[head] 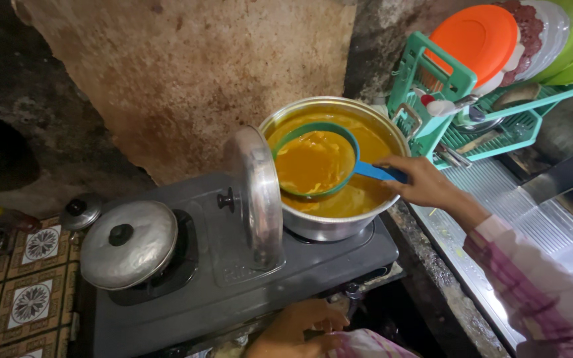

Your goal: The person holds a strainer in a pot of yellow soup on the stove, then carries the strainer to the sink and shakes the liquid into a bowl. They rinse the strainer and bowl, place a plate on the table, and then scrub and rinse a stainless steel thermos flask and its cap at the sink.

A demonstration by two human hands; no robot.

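My right hand (422, 180) grips the blue handle of a teal ladle (315, 161). The ladle is full of orange-yellow soup and hovers over a steel pot (329, 224) of the same soup on the right burner of a dark two-burner stove (233, 285). The pot's lid (258, 192) stands on edge against the pot's left side. My left hand (296, 326) is low at the stove's front edge, fingers curled near a knob; what it touches is hard to tell.
A second lidded steel pot (127, 243) sits on the left burner, and a small lid (79, 211) lies beside it. A teal dish rack (482, 99) with orange, green and white plates stands at the right. A steel sink counter (518, 219) runs below it.
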